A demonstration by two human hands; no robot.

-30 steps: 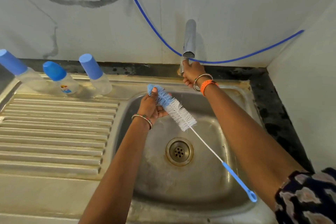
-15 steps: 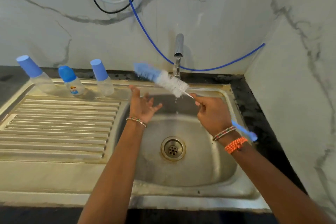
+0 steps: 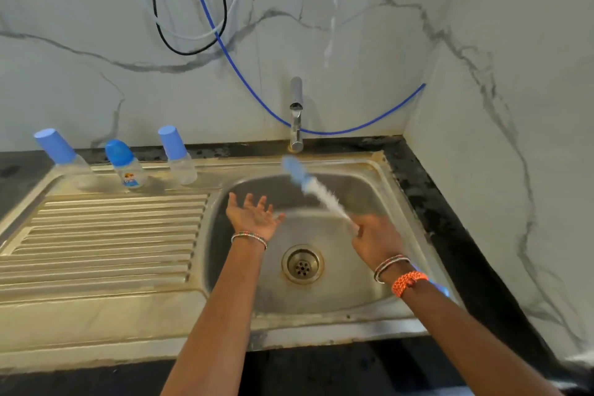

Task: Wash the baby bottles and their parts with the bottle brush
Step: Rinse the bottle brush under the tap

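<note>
Right hand (image 3: 376, 239) has its grip closed round the thin stem of the bottle brush (image 3: 316, 191), whose blurred bristle head slants up-left over the sink (image 3: 369, 170) basin. Left hand (image 3: 252, 215) hovers palm-up, fingers spread, holding nothing. Three capped baby bottles (image 3: 128, 167) stand along the drainboard's back edge, left of the tap (image 3: 296, 114).

A dull, stained stainless-steel sink (image 3: 379, 170) with a ribbed metal drainboard (image 3: 103, 235). Polished chrome tap (image 3: 296, 112). Glossy veined marble-look wall (image 3: 96, 26). Three clear plastic bottles (image 3: 183, 167) with matt blue plastic caps (image 3: 172, 142). Speckled black stone counter (image 3: 427, 196).
</note>
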